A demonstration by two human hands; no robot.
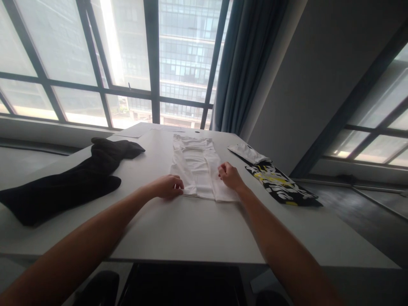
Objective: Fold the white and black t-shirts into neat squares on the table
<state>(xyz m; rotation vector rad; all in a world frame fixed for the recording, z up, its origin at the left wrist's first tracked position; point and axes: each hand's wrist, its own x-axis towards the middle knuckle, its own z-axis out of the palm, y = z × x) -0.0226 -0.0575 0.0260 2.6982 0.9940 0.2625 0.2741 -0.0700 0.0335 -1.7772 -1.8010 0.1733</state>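
A white garment (199, 170) lies folded lengthwise on the table, its near hem towards me and creases across its far half. My left hand (166, 187) is at the near left corner, with curled fingers closed on the edge of the cloth. Over the right side of the garment is my right hand (230, 175), its fingers bent in and pressed together. Whether any cloth is pinched in the right fingers is hidden.
The white table (191, 233) also bears a black garment (73, 178) on the left. To the right lie a black garment with white and yellow print (280, 187) and a white-and-black cloth (248, 153). Paper sheets (134, 132) rest at the far edge, before windows and a curtain (239, 63).
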